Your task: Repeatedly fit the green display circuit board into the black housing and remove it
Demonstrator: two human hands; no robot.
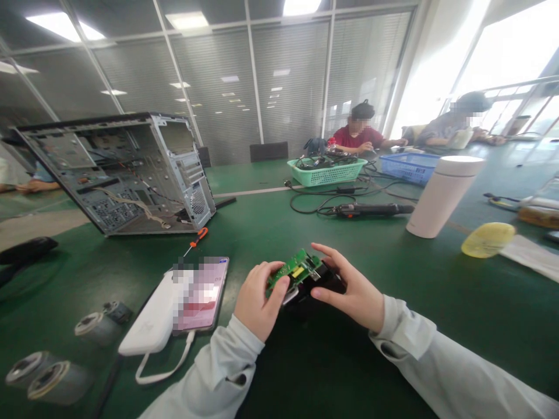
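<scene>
Between my hands, just above the green tabletop, is a small green circuit board [293, 271] with a yellow part on it. My left hand [257, 299] is closed on the board's left side, thumb in front and fingers behind. Against the right side of the board sits a black plastic housing [329, 281]. My right hand [360, 291] grips that housing between thumb and fingers, its index finger raised. Whether board and housing are joined cannot be made out. Left of my hands lie a phone [212, 291] and a white power bank [151, 320] with a short white cable.
An opened computer case [192, 192] stands at left, an orange-handled screwdriver [200, 237] before it. Several metal cylinders [61, 381] lie front left. Further back are an electric screwdriver [371, 210], a green basket [327, 174], a blue basket [408, 167] and a pale bottle [445, 198]. People sit across.
</scene>
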